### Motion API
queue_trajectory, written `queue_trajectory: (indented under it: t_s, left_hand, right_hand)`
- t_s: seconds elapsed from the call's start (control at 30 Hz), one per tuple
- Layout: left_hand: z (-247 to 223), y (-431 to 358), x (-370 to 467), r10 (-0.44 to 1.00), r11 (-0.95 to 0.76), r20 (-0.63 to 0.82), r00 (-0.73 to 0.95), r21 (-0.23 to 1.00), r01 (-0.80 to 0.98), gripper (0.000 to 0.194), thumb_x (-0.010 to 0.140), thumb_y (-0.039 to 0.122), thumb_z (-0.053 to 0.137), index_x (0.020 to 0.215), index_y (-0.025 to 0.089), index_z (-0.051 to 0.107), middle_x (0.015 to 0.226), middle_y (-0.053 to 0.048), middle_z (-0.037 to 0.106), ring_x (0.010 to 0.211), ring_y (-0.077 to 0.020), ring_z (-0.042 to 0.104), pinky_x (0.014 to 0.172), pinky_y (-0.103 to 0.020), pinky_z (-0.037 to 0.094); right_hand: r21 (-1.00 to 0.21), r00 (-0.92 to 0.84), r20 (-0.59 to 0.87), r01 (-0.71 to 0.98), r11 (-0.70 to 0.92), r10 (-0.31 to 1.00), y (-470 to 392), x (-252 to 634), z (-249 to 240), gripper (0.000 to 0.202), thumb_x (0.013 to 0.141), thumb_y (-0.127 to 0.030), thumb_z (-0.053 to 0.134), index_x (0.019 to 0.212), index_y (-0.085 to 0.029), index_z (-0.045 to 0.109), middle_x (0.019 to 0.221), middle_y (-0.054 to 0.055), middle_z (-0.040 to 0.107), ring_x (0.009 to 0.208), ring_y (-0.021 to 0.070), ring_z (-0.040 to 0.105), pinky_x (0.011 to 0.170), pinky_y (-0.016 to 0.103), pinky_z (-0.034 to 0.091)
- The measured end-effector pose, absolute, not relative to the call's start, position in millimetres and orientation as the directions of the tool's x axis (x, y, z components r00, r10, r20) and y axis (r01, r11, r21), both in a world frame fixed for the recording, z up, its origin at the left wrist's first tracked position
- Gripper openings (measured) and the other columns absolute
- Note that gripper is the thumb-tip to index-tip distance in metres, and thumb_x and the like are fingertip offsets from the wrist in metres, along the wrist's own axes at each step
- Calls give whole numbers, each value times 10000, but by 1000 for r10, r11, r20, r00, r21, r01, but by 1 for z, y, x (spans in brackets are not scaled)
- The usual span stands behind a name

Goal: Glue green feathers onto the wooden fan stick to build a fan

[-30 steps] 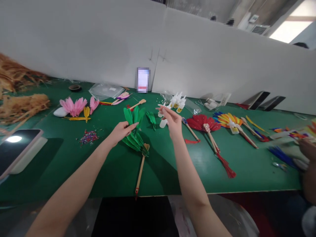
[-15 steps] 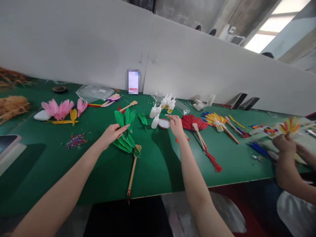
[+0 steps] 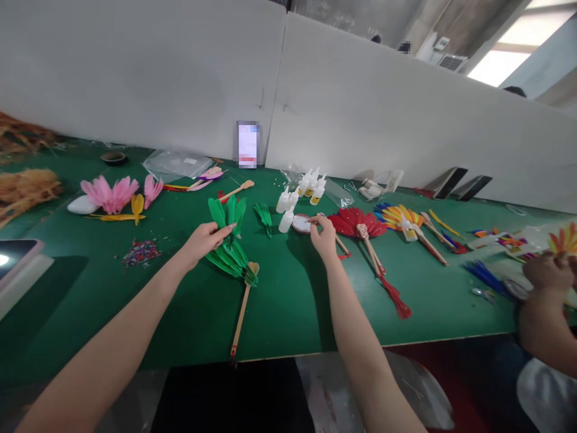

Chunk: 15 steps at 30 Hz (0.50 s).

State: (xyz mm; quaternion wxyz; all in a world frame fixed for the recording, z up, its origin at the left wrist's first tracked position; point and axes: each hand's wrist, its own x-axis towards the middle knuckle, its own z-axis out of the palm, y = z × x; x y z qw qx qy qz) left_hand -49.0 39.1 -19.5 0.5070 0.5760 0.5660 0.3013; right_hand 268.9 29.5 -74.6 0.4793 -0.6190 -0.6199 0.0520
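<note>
My left hand (image 3: 207,240) is closed around a bunch of green feathers (image 3: 228,211), held above the table. Under it more green feathers (image 3: 228,260) fan out from the heart-shaped head of a wooden fan handle (image 3: 242,313), which lies on the table with a red cord at its lower end. At the right rim of a small round dish (image 3: 300,224) with white contents, my right hand (image 3: 322,231) has its fingers bent together; what is between the fingertips is too small to make out. Another small bunch of green feathers (image 3: 263,218) lies between my hands.
Several white glue bottles (image 3: 286,219) stand behind the dish. To the right lie a red feather fan (image 3: 360,225) and a yellow-and-blue one (image 3: 399,216). Pink feathers (image 3: 106,193) and colourful bits (image 3: 142,252) are on the left. A co-worker's hand (image 3: 550,270) works at far right.
My right hand has lowered its fingertips to the dish's rim. The left hand keeps its grip on the green feathers. The view has turned slightly left.
</note>
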Motion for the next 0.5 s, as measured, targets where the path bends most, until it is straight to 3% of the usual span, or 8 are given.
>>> queue_trajectory:
  t_s: [0.27, 0.5]
  left_hand:
    - [-18, 39, -49, 963, 156, -221, 153, 923, 353, 460, 720, 497, 639, 574, 200, 319, 439, 82, 359, 421, -52, 307, 471, -225, 244]
    - [-18, 39, -48, 965, 158, -218, 148, 927, 340, 459, 731, 490, 636, 571, 200, 318, 439, 84, 344, 419, -53, 303, 462, -221, 236]
  right_hand:
    - [-646, 202, 513, 731, 220, 835, 30, 272, -80, 252, 837, -248, 458, 986, -183, 651, 931, 106, 694, 895, 263, 596, 884, 455, 451]
    - [-650, 215, 508, 731, 207, 834, 31, 273, -81, 244, 822, -250, 479, 942, -175, 679, 922, 113, 710, 850, 256, 624, 834, 432, 481]
